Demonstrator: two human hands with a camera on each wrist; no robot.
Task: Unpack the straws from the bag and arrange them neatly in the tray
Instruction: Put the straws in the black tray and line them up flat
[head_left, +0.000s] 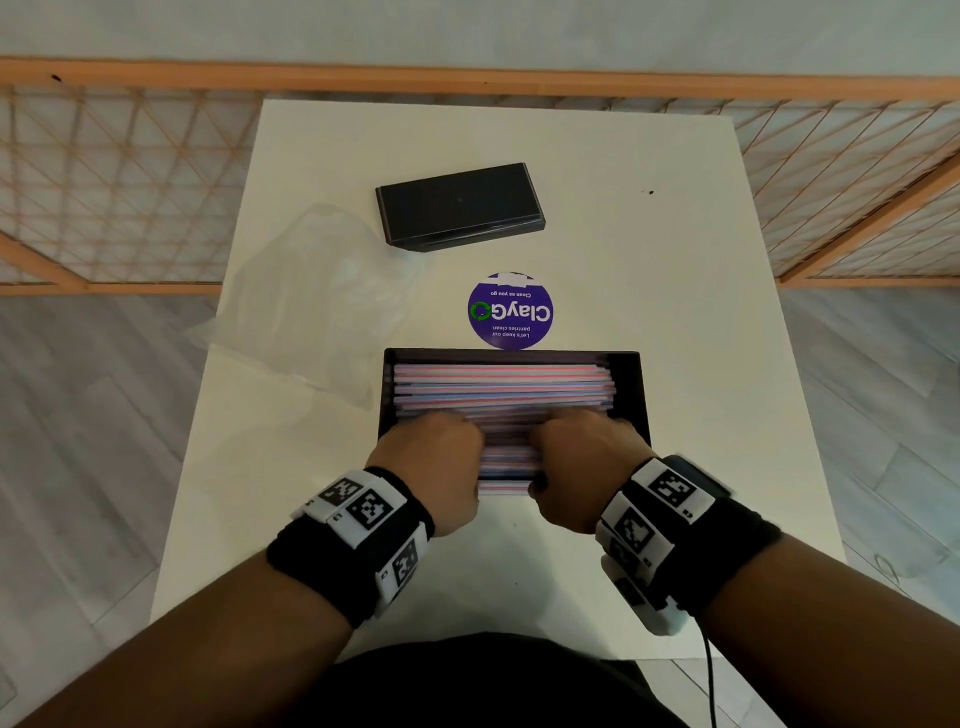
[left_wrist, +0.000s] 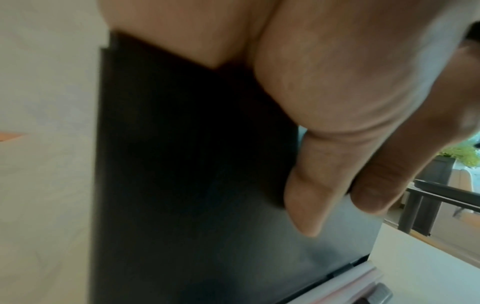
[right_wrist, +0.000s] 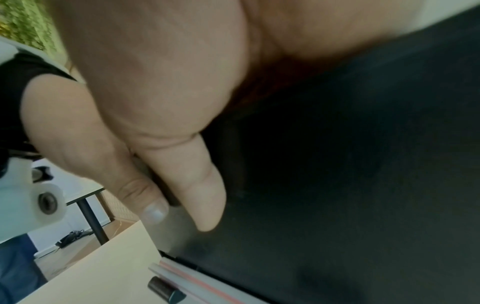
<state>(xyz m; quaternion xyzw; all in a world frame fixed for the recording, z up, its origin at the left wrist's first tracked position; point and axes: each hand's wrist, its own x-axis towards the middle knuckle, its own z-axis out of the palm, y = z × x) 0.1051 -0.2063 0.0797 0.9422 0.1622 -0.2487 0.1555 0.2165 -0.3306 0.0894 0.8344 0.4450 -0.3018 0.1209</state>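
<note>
Here, a person's left hand (head_left: 434, 457) and right hand (head_left: 582, 457) are pressing, fingers curled, into striped straws (head_left: 501, 387) filling the black tray (head_left: 644, 395); whether they are gripping any is unclear. Ends are overhanging the near edge, so a hard shove risks spilling them.

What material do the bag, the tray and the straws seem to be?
Bag: thin clear plastic film, see-through and crumpled. Tray: black and matte, likely rigid plastic or card. Straws: striped pink, blue and white; plastic or paper, unclear.
</note>
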